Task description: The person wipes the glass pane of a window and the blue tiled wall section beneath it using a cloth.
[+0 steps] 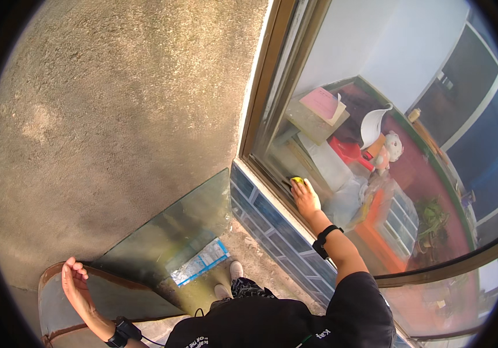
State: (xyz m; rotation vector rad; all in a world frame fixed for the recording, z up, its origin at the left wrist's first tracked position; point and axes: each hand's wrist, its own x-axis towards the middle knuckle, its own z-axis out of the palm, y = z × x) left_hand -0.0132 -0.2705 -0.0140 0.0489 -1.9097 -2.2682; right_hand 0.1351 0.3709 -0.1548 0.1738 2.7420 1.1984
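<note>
My right hand (305, 198) reaches out to the lower corner of a large window pane (327, 52). It holds a small yellow and dark pad, perhaps a sponge (297, 179), pressed near the bottom of the glass beside the brown window frame (264, 82). My left hand (75, 280) is off to the lower left with nothing in it, its fingers slightly curled and apart, above a grey surface with a rusty brown rim (114, 289). Both wrists wear black bands.
A loose glass sheet (175, 222) leans by the rough wall (122, 108), over a blue-edged panel (201, 262). Blue tiles (275, 237) cover the wall below the window. Behind the pane are a red dustpan (349, 152), an orange drawer box (379, 230) and a plant (434, 217).
</note>
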